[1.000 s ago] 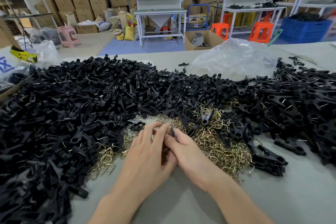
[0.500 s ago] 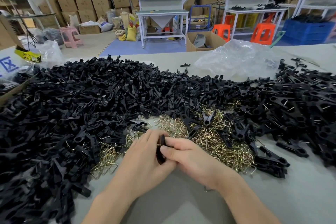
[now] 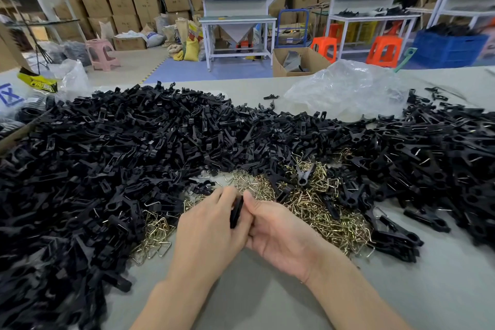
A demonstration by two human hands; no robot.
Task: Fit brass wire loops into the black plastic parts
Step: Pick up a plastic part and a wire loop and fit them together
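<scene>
A black plastic part (image 3: 236, 211) stands on end between my two hands, just in front of the brass wire loops (image 3: 316, 206) heaped on the grey table. My left hand (image 3: 209, 233) grips the part from the left, fingers curled round it. My right hand (image 3: 278, 230) pinches it from the right with thumb and fingers. Whether a loop sits in the part is hidden by my fingers. A large heap of loose black parts (image 3: 112, 158) fills the table's left and middle.
More black parts (image 3: 439, 158) pile up on the right, some with wire fitted. A crumpled clear plastic bag (image 3: 345, 88) lies at the back. Bare table surface (image 3: 267, 286) shows near me. A cardboard edge (image 3: 16, 136) sits far left. Benches, stools and boxes stand beyond.
My hands drew back from the loop pile toward me, bringing the black part up between them. They now hold it a little lower and closer than half a second ago.
</scene>
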